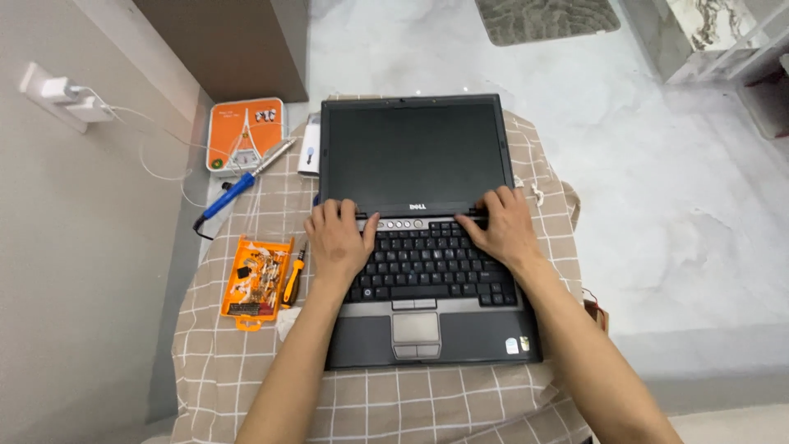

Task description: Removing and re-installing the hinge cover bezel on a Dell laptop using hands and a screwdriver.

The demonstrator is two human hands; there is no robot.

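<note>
An open dark grey laptop with a black, unlit screen lies on a checked cloth. My left hand rests palm down on the upper left of the keyboard, fingertips at the strip below the screen. On the upper right of the keyboard lies my right hand, its fingers pressing along the hinge strip. Neither hand holds a separate object.
Left of the laptop lie an orange tray of screwdriver bits, a small orange-handled screwdriver and a blue-handled soldering iron. An orange and white box and a small white device sit behind. A charger is plugged into the left wall.
</note>
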